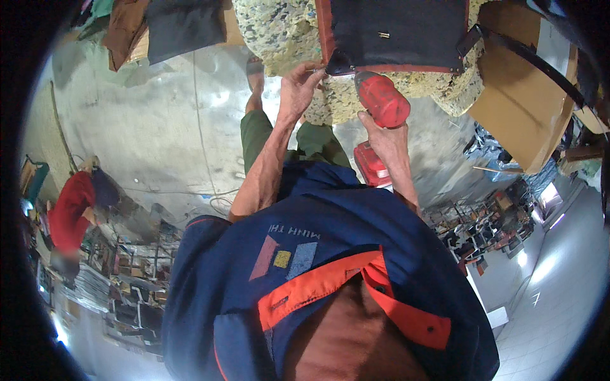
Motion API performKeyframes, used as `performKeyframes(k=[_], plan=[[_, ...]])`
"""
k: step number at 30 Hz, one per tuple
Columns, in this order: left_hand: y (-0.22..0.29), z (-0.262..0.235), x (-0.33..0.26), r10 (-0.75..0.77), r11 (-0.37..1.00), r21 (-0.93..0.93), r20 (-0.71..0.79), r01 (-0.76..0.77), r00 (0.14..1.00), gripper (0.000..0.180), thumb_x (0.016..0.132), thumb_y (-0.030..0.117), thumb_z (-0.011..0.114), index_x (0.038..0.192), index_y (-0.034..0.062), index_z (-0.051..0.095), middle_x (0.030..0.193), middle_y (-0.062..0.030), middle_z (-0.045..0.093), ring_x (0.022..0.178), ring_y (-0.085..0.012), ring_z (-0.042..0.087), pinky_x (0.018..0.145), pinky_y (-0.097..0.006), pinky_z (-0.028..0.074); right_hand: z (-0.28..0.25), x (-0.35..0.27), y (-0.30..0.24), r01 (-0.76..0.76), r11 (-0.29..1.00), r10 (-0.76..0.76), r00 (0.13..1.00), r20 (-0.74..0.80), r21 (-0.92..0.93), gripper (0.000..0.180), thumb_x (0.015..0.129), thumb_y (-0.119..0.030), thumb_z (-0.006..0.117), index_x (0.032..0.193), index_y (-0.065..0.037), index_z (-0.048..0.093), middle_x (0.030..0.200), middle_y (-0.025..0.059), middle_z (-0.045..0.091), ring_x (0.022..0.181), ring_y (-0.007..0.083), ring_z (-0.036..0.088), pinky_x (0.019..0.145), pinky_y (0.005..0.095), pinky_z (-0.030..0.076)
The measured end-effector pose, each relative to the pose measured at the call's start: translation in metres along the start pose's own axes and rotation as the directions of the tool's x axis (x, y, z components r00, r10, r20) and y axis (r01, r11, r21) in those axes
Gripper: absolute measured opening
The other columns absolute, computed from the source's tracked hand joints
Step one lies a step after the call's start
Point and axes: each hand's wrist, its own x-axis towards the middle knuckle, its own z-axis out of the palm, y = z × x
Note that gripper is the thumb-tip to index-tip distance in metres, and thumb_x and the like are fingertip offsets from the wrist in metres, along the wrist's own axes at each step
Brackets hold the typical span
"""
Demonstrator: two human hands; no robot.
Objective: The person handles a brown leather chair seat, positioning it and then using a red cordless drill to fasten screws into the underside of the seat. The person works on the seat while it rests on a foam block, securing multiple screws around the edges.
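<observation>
Dark red-edged panel [400,32] lies on speckled foam [273,28], right hand [387,143] clamped on red power driver [384,101] at its near edge, left hand [297,92] at near-left corner; edge work judged part-done, left grip and extent remaining indiscernible.

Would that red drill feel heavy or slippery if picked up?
The red drill is probably fairly heavy, judging by its bulk and boxy base. It looks hard and rounded up front, so a loose hold might slip.
</observation>
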Motion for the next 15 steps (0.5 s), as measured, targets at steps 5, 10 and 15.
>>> performKeyframes(k=[5,10,15], plan=[[0.014,-0.004,0.005,0.217,0.87,0.441,0.062,-0.221,0.974,0.029,0.089,0.01,0.075,0.115,-0.0008,0.068,0.095,-0.0133,0.075,0.077,-0.0217,0.071,0.074,-0.033,0.056,-0.006,0.003,0.009,0.011,0.998,-0.013,1.0,0.019,0.06,0.046,0.085,-0.023,0.079,0.12,0.003,0.066,0.106,0.0172,0.075,0.099,0.0282,0.073,0.083,0.0396,0.055],[0.041,-0.011,0.022,0.464,0.398,0.698,0.407,-0.595,0.787,0.086,0.071,0.002,0.079,0.147,0.0046,0.041,0.155,-0.0224,0.035,0.128,-0.0443,0.05,0.102,-0.05,0.049,-0.01,0.004,0.009,-0.044,0.992,0.038,0.998,0.047,0.116,0.049,0.083,-0.024,0.081,0.125,-0.002,0.066,0.11,0.0141,0.073,0.101,0.0227,0.069,0.089,0.0397,0.055],[0.064,0.004,0.047,0.424,0.105,0.731,0.58,-0.674,0.695,0.101,0.061,0.002,0.082,0.152,0.0037,0.038,0.163,-0.0199,0.025,0.13,-0.0479,0.047,0.108,-0.051,0.047,-0.012,-0.002,0.015,-0.071,0.989,0.066,0.997,0.042,0.133,0.049,0.084,-0.02,0.08,0.127,-0.002,0.064,0.113,0.0144,0.072,0.103,0.0247,0.07,0.092,0.0396,0.054]])
